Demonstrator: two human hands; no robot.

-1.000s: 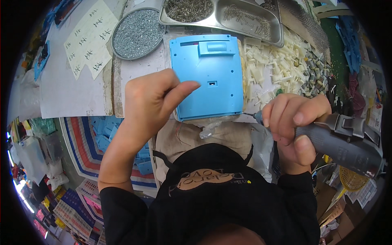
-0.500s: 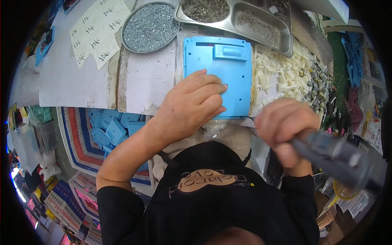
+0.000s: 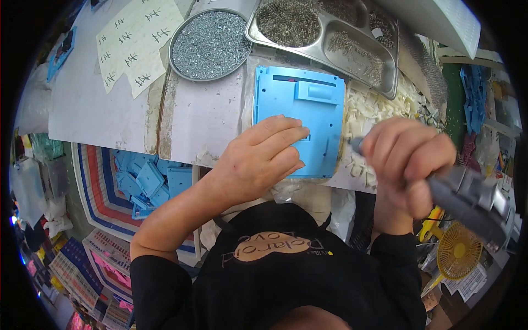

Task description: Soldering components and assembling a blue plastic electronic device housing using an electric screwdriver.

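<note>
A light-blue plastic housing [image 3: 322,124] lies flat on the workbench in front of me, with a slot and a raised block near its far edge and small holes along its sides. My left hand [image 3: 264,154] rests on its left and middle part, fingers stretched over the surface and not wrapped round it. To the right, raised off the bench, my right hand [image 3: 407,159] is closed round a dark electric screwdriver [image 3: 470,206]. The tool's front end [image 3: 356,144] points left toward the housing's right edge, apart from it; the thin bit is too blurred to make out.
Beyond the housing stand a round tray of silvery screws [image 3: 209,44] and a divided metal tray [image 3: 390,82] with small metal parts. Cream plastic pieces [image 3: 379,110] lie heaped at the right. A striped bag [image 3: 102,190] at lower left holds blue parts; a yellow fan [image 3: 459,250] is lower right.
My right hand has lifted the electric screwdriver from the housing's near right corner, up and to the right. The left hand stays on the housing. The whole view has shifted slightly.
</note>
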